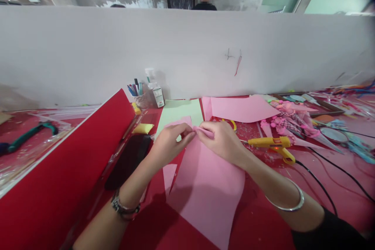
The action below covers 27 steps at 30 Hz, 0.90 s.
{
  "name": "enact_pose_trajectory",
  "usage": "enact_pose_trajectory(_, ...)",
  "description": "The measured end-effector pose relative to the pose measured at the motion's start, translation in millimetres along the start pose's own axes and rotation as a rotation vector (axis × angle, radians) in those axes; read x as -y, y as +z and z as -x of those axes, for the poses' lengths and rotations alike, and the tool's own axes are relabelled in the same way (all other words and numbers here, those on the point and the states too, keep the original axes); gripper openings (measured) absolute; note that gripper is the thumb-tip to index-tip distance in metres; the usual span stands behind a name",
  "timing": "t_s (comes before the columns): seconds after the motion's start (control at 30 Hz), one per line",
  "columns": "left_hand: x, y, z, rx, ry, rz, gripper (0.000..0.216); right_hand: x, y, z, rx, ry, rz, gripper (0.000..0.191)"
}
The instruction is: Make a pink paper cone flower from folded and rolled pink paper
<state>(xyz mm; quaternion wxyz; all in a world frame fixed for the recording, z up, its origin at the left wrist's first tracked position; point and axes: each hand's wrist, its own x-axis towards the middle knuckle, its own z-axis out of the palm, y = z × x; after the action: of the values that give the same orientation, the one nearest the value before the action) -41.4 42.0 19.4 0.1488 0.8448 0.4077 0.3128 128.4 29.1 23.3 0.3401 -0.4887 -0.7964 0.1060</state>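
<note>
A large sheet of pink paper [209, 187] hangs toward me from between my hands, over the red tabletop. Its far end is pinched and curled by my left hand [172, 138] and my right hand [221, 138], whose fingertips almost meet. Both hands are closed, thumbs against fingers. Pink paper scraps [170, 174] lie under and left of the sheet. Behind my hands are a pale green sheet [178, 107] and another pink sheet [240, 108]. Yellow scissor handles [233, 125] show partly behind my right hand.
To the right lie a yellow glue gun [269, 142] with a lit red light and trailing cord, and several pink paper cones [304, 133]. At left are a dark phone-like slab [129, 160], a pen cup [140, 99] and a red divider board [76, 168]. A white partition [187, 50] stands behind.
</note>
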Motion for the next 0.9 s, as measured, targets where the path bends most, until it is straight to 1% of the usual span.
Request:
enact_pose_trajectory(0.13, -0.1, 2.4, 0.3, -0.054, 0.087, -0.241, 0.025, 0.1, -1.8, -0.8, 0.046, 0.014, -0.09, 0.026)
enact_pose_trajectory(0.2, 1.6, 2.8, 0.2, -0.063, 0.163, -0.334, 0.029, -0.5, -3.0, -1.0, 0.105, 0.005, -0.166, 0.027)
enact_pose_trajectory(0.27, 1.8, 3.0, 0.5, -0.058, 0.218, -0.369, 0.031, -1.0, -3.5, -1.1, 0.183, -0.014, -0.24, 0.029)
enact_pose_trajectory(0.37, 0.1, 3.8, 1.4, -0.036, 0.197, -0.397, 0.028, -0.2, -2.6, -1.2, 0.255, -0.03, -0.316, 0.033)
enact_pose_trajectory(0.43, -1.4, 4.0, 2.1, -0.013, 0.154, -0.438, 0.025, 1.3, -1.9, -0.9, 0.237, -0.026, -0.327, 0.033)
enact_pose_trajectory(0.53, -4.3, 2.0, 2.5, 0.02, 0.138, -0.496, 0.023, 3.8, -1.2, 0.3, 0.181, -0.033, -0.295, 0.032)
enact_pose_trajectory(0.67, -8.8, -3.3, 1.8, -0.006, 0.208, -0.622, 0.022, 5.7, -0.3, 3.1, 0.133, -0.022, -0.231, 0.031)
enact_pose_trajectory(0.77, -10.4, -4.9, 1.2, -0.032, 0.278, -0.671, 0.022, 6.6, -0.3, 4.9, 0.128, -0.014, -0.211, 0.03)
enact_pose_trajectory(0.9, -9.4, -3.6, 1.4, -0.01, 0.252, -0.625, 0.019, 7.5, -2.8, 5.7, 0.158, -0.05, -0.242, 0.031)
